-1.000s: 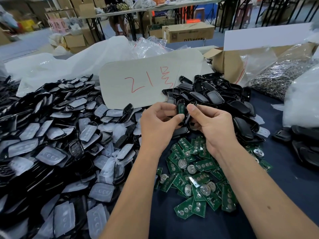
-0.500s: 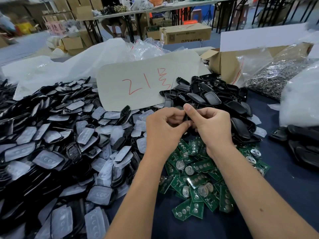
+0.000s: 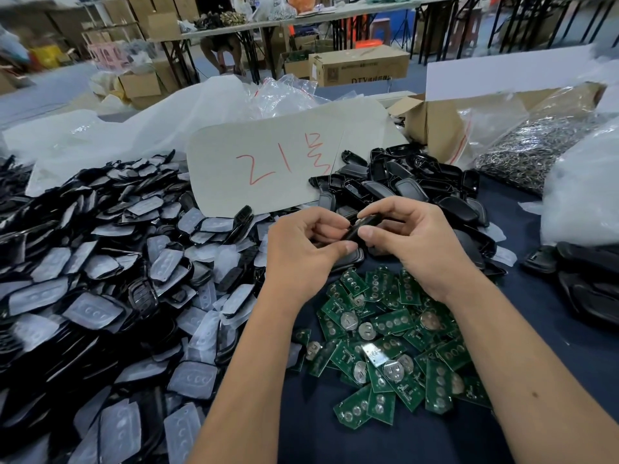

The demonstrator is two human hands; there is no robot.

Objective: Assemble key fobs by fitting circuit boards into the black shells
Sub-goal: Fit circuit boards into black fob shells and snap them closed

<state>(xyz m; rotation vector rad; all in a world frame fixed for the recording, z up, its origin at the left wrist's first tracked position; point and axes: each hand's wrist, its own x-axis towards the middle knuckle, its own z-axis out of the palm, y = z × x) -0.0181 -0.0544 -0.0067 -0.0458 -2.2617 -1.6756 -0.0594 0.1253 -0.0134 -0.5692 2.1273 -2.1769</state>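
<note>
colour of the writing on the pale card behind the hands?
Red, hand-drawn strokes on the pale card; the head view, the only one, shows it clearly.

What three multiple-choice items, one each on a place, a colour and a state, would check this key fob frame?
1. Where does the pile of circuit boards lie?
A. on the cardboard sign
B. on the dark tabletop below the hands
C. inside the open carton

2. What colour is the writing on the cardboard sign?
A. red
B. blue
C. black

3. What are the hands doing?
A. both rest flat on the table
B. only the left hand holds something
C. left hand and right hand both grip a black shell

Key: 1 B, the green boards spread under the wrists; 2 A, the strokes are red; 3 C, fingers of both curl round the shell.
</note>
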